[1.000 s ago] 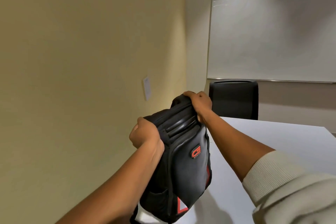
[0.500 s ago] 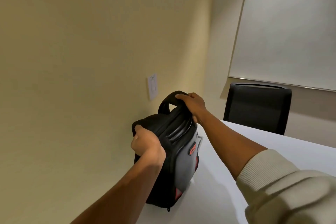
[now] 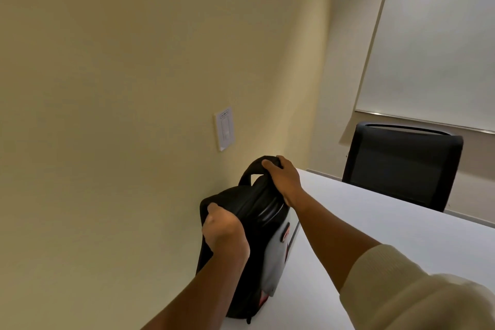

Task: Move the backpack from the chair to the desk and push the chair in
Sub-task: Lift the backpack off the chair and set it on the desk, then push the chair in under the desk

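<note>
A black backpack (image 3: 258,211) with red marks on its front stands upright on the white desk (image 3: 375,222), at the desk's left edge close to the yellow wall. My left hand (image 3: 223,230) grips the near top corner of the backpack. My right hand (image 3: 284,179) lies over the top of the bag with its fingers on the carry handle. The chair that held the backpack is out of view.
A black chair (image 3: 401,166) stands tucked in at the far side of the desk, below a whiteboard (image 3: 434,43). A white light switch (image 3: 224,128) is on the wall just above the backpack.
The backpack has gone from held in the air over the desk's edge to standing on the desk near the wall. My right hand shifted from a fist grip to resting over the handle.
</note>
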Demonstrator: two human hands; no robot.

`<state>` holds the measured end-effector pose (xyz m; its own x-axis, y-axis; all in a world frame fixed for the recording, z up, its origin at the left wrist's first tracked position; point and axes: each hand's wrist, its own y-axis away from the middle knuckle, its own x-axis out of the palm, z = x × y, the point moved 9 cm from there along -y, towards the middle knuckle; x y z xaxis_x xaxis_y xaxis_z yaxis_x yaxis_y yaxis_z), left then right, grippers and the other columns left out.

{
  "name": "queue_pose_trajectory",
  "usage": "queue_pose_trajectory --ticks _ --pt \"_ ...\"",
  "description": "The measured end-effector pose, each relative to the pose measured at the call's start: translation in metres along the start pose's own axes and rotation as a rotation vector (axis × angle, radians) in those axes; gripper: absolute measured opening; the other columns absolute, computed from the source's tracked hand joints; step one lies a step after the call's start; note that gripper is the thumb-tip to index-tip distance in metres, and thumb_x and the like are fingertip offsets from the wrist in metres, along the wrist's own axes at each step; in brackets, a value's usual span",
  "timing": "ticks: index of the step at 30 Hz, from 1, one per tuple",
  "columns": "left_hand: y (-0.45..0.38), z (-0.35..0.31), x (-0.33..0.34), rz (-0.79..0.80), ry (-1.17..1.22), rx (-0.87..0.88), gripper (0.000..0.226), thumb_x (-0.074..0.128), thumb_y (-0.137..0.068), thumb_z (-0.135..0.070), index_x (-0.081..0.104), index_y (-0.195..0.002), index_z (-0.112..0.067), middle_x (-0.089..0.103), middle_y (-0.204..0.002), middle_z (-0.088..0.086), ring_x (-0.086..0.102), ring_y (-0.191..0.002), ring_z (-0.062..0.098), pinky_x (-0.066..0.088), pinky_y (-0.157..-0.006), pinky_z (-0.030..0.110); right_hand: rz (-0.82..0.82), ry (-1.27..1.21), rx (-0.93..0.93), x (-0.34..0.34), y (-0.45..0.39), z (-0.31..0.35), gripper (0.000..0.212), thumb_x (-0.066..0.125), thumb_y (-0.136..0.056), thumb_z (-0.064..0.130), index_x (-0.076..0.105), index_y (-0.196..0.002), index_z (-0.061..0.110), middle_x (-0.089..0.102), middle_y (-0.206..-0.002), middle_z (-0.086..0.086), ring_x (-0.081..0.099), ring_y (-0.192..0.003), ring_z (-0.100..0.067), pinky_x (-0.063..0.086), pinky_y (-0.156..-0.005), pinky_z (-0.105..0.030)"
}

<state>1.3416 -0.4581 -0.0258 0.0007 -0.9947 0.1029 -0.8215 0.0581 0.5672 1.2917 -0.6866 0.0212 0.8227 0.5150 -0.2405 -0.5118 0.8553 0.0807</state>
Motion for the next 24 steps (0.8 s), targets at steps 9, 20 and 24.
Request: queue_pose_trajectory --ticks 9,20,24 --pt "0.007 0.006 -0.017 0.132 -0.138 0.085 0.045 0.036 -0.100 -0.034 0.057 -0.128 -0.005 0.059 -0.128 0.018 0.055 -0.115 0.038 0.041 -0.103 0.043 -0.040 0.037 0.017 -0.009 0.058 -0.004 0.066 0.059 -0.087 0.059 0.044 -0.140 0.022 0.055 -0.135 0.001 0.052 -0.114 -0.019 0.043 -0.105 -0.040" --pt "0.062 -0.009 -0.063 0.397 -0.412 0.477 0.032 0.038 -0.098 -0.031 0.068 -0.103 -0.024 0.062 -0.102 -0.001 0.056 -0.092 0.024 0.047 -0.085 0.041 -0.195 0.440 -0.097 -0.035 0.200 -0.012 0.065 0.056 -0.096 0.048 0.036 -0.149 0.017 0.036 -0.157 -0.006 0.036 -0.142 -0.030 0.033 -0.113 -0.042" --pt "0.089 0.000 -0.063 0.533 -0.730 0.760 0.036 0.037 -0.099 -0.035 0.070 -0.108 -0.025 0.068 -0.110 -0.001 0.059 -0.101 0.024 0.045 -0.093 0.042 -0.288 0.668 -0.088 -0.057 0.244 -0.023 0.067 0.047 -0.098 0.051 0.027 -0.154 0.019 0.016 -0.165 -0.001 0.016 -0.151 -0.024 0.022 -0.119 -0.041"
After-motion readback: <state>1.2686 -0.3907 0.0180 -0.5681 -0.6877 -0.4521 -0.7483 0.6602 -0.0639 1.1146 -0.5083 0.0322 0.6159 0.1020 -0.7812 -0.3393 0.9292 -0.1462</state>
